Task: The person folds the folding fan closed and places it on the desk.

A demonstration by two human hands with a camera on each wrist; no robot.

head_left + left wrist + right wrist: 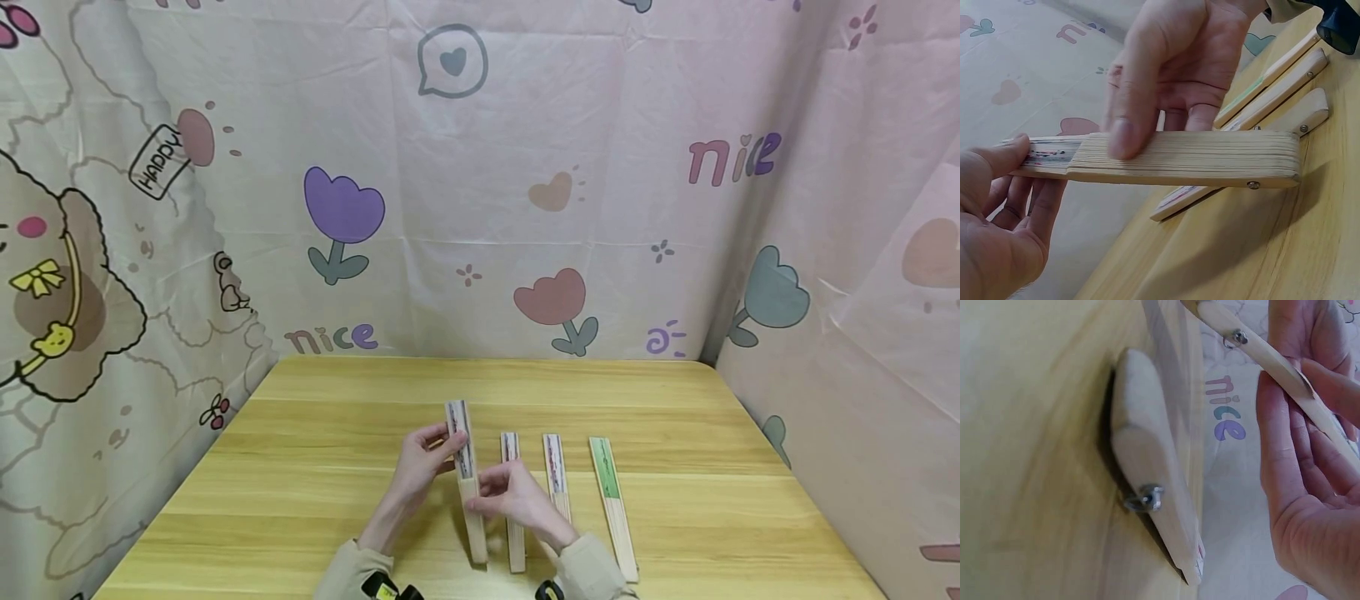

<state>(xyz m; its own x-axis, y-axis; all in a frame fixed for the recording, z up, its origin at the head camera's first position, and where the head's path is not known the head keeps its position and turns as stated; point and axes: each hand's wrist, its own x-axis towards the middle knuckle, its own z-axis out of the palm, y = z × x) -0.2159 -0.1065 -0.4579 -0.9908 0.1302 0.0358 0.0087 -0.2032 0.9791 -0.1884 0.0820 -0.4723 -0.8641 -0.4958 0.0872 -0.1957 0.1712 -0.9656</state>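
Note:
A folded wooden fan (470, 518) is held up above the table, tilted, by both hands. My left hand (420, 462) grips its upper, patterned end, thumb in front and fingers behind. My right hand (517, 498) pinches the fan's bare wooden ribs near the middle. In the left wrist view the fan's stacked ribs (1191, 159) lie closed together, with a metal rivet (1253, 185) at the lower end. Just right of it lies a second folded fan (516, 546), partly behind my right hand. The right wrist view shows a folded fan (1147, 450) close up, with a metal ring.
Two more folded fans lie to the right: one with a patterned white strip (554, 458), partly covered by my right hand, and one with a green strip (609, 479). The wooden table (337, 417) meets a printed cloth (450, 167) behind and at both sides.

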